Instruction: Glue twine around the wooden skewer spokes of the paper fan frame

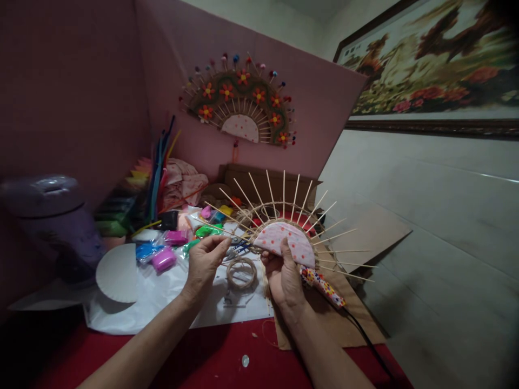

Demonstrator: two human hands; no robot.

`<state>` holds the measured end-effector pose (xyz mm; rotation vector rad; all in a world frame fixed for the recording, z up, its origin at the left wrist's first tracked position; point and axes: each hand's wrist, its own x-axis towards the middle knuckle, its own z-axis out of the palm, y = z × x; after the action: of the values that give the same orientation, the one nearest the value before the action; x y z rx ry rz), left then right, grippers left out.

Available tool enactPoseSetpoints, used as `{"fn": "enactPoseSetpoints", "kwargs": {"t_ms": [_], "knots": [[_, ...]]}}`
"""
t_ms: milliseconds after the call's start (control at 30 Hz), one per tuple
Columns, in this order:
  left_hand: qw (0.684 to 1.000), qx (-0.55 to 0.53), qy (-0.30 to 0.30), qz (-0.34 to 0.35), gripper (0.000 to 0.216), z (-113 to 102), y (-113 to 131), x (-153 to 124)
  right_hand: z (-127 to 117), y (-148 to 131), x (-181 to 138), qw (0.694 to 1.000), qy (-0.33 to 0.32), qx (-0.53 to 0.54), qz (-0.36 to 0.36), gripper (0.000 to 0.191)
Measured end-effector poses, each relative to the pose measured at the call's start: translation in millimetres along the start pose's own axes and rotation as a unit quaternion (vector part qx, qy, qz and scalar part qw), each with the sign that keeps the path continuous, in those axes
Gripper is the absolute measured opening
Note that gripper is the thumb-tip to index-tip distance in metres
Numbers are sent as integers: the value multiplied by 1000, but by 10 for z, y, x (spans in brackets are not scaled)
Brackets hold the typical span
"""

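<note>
My right hand point(287, 275) grips a half-round piece covered in white cloth with red dots point(284, 240), thumb on its front. Thin wooden sticks point(284, 189) fan out from its curved edge, with brown twine running across them in an arc. My left hand point(206, 262) is raised at the left end of the fan, thumb and fingertips pinched together. Whatever lies in that pinch is too thin to make out. Below, between the hands, a coil of twine point(242, 273) lies on the white sheet. A patterned glue gun point(324, 287) lies just right of my right hand.
Colourful clay packets point(164, 259) are heaped at left, beside a white half-round card point(117, 274) and a purple bottle point(52, 227). Brown cardboard point(352, 319) lies under the glue gun, whose black cable point(368, 343) runs off right. A finished flowered fan point(243, 102) hangs on the pink board.
</note>
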<state>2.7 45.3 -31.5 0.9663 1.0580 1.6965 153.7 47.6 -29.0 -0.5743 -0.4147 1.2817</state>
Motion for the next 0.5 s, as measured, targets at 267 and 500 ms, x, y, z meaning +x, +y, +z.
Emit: {"fn": "enactPoseSetpoints", "kwargs": {"t_ms": [267, 500], "knots": [[999, -36, -11, -8, 23, 17, -3, 1, -21, 13, 14, 999, 2, 17, 36, 39], [996, -76, -24, -31, 25, 29, 34, -9, 4, -2, -4, 999, 15, 22, 37, 43]]}}
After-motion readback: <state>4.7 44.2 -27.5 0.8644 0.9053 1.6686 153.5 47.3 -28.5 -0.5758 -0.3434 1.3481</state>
